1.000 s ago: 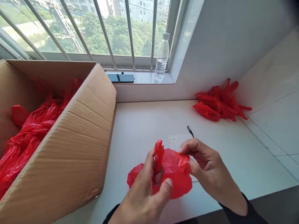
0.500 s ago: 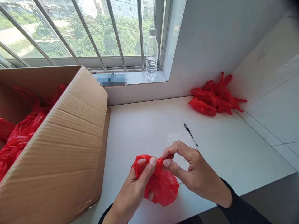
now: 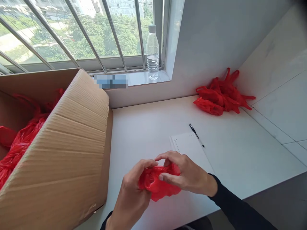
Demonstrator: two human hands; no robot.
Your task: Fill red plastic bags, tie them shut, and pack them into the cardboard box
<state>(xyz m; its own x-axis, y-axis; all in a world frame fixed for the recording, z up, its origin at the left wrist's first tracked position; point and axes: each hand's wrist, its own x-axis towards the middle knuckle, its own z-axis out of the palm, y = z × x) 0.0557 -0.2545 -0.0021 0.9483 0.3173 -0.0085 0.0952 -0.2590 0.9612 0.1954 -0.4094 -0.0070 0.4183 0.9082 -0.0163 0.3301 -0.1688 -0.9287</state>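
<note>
A crumpled red plastic bag (image 3: 165,190) is held between my two hands, just above the white table (image 3: 139,134). My left hand (image 3: 135,185) is wrapped round its left side, the thumb along the top edge. My right hand (image 3: 184,172) curves over the bag from the right, its thumb lying across the front and its fingers behind. The lower part of the bag hangs below both hands. Behind my hands lies a sheet of paper (image 3: 189,143) with small writing, partly covered by my right hand. A black pen (image 3: 196,132) rests along its right edge.
On the left stands a large cardboard box (image 3: 79,140) with red plastic bags (image 3: 26,134) inside. A pile of red bags (image 3: 222,95) lies at the back right by the wall. A water bottle (image 3: 153,54) stands on the sill of the barred window, beside a blurred-out bluish item (image 3: 111,81).
My left hand has turned and closed more over the bag. My right hand has gone from a pinch at the bag's top to spanning its right side. The bag is bunched smaller.
</note>
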